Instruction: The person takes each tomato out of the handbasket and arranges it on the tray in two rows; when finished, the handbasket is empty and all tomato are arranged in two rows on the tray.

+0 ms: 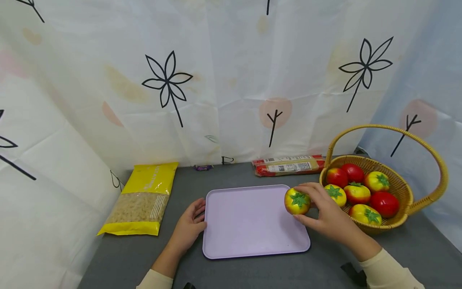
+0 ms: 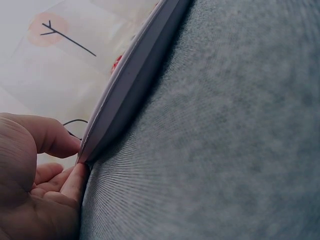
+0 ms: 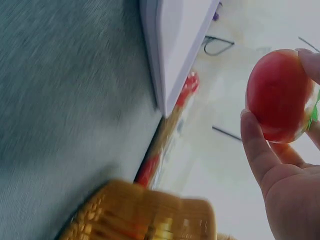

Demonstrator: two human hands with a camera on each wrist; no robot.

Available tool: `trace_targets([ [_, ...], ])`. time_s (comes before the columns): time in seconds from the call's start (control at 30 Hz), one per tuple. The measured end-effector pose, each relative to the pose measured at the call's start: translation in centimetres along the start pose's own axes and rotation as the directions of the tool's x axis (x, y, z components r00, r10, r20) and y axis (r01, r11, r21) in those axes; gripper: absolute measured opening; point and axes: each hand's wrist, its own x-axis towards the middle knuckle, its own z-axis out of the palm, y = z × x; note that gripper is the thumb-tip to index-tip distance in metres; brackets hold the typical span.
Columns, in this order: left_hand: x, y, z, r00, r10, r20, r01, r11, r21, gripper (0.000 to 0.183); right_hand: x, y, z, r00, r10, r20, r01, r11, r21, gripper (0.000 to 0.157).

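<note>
Spotter: Which step do you read from over there?

Pilot: I'd judge it a transfer, partway through. On my head feed, the right hand [image 1: 330, 214] holds a red-and-yellow fruit [image 1: 297, 201] by the right edge of the lilac tray [image 1: 249, 224]. The right wrist view shows it lifted, apart from the tray. The wicker basket [image 1: 402, 192], with more fruits [image 1: 384, 204] in it, stands just right of that hand.

Spotter: And the right grip?

Pilot: Parted only to the fruit's width, as far as I can tell, and pinching it: thumb on the near side, fingers on the far side. The green leafy top [image 1: 299, 199] shows to my head camera.

Spotter: The left one?

Pilot: I see the left hand [image 1: 187, 222] at the tray's left edge. Its thumb and a fingertip come together on the rim, a light pinch by my reading. The tray lies on the grey bench [image 1: 245, 277].

Spotter: What would the next move call for?

Pilot: I'd bring the fruit inward over the tray, lower it until it touches, then spread the right fingers gently. It's round, so it might roll; I'd keep the left grip steadying the rim.
</note>
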Motion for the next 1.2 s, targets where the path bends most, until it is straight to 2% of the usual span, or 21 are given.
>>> trace_targets([
  [0.27, 0.1, -0.2, 0.0, 1.000, -0.002, -0.006, 0.002, 1.000, 0.026, 0.079, 1.3, -0.6, 2.4, 0.995, -0.004, 0.100, 0.000, 0.999, 0.045, 0.070],
  [0.53, 0.1, 0.0, 0.2, 1.000, 0.006, -0.004, -0.005, 0.999, 0.033, 0.080, 2.4, -1.6, 5.0, 0.973, -0.024, 0.230, 0.009, 0.998, 0.066, 0.069],
  [0.97, 0.1, 0.0, 0.0, 1.000, 0.008, 0.001, -0.008, 0.999, 0.034, 0.079, 5.4, -3.6, 7.4, 0.964, -0.084, 0.252, 0.051, 0.990, 0.134, 0.069],
  [1.2, 0.1, 0.1, -0.1, 1.000, 0.000, 0.001, 0.000, 0.999, 0.046, 0.079, 7.1, -4.2, 8.5, 0.959, -0.042, 0.281, -0.013, 0.982, 0.189, 0.070],
])
